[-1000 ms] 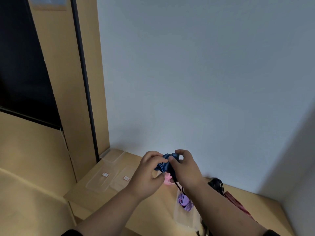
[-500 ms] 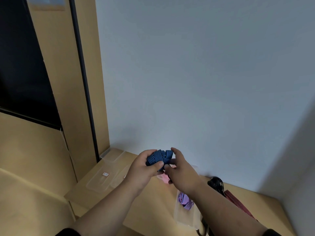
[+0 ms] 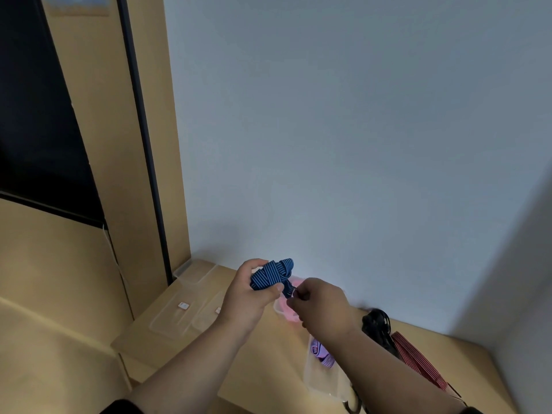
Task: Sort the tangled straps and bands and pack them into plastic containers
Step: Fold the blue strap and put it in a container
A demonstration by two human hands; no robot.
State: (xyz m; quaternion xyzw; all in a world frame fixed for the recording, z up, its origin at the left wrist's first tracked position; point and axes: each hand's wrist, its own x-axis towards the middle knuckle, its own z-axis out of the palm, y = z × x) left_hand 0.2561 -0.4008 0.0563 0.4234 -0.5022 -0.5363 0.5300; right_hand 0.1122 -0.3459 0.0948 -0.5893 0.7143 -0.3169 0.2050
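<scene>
Your left hand (image 3: 248, 297) is gripping a blue striped strap (image 3: 273, 274) above the tabletop (image 3: 263, 372); at its 4 o'clock, your right hand (image 3: 321, 303) fingers are pinching its end.

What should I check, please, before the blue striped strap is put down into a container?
1. Left hand grips the blue striped strap bundle: ok.
2. Right hand pinches its loose end: ok.
3. Strap fully untangled: cannot tell, bundle looks bunched.
4. Container with purple band sits within reach under the right forearm: ok.
5. That container has room: cannot tell.
6. Clear lids lie apart to the left, out of the way: ok.
</scene>
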